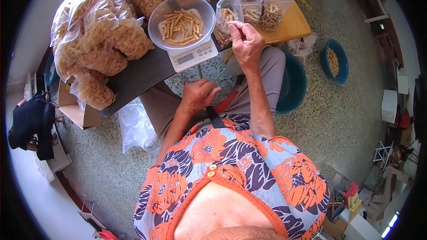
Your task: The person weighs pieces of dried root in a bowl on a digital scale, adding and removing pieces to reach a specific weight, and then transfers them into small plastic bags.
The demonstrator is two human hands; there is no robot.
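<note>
My right hand (248, 46) is raised at the near side of a clear plastic cup (230, 5) that holds tan stick pieces. Its thumb and forefinger are pinched together against the cup's lower edge; what lies between the fingertips is too small to make out. My left hand (196, 95) hovers over my lap, below the scale, loosely curled with the thumb apart and nothing in it. A clear round bowl (155, 15) with short tan sticks (182, 26) sits on a white digital scale (195, 56). The scale's display is unreadable.
Big bags of tan flakes (100, 35) crowd the dark tabletop (147, 68) at left. Filled clear bags (272, 15) sit on a yellow-brown board (296, 22) at right. On the floor are a teal tub (293, 84), a teal bowl of pieces (341, 73) and a plastic bag (135, 126).
</note>
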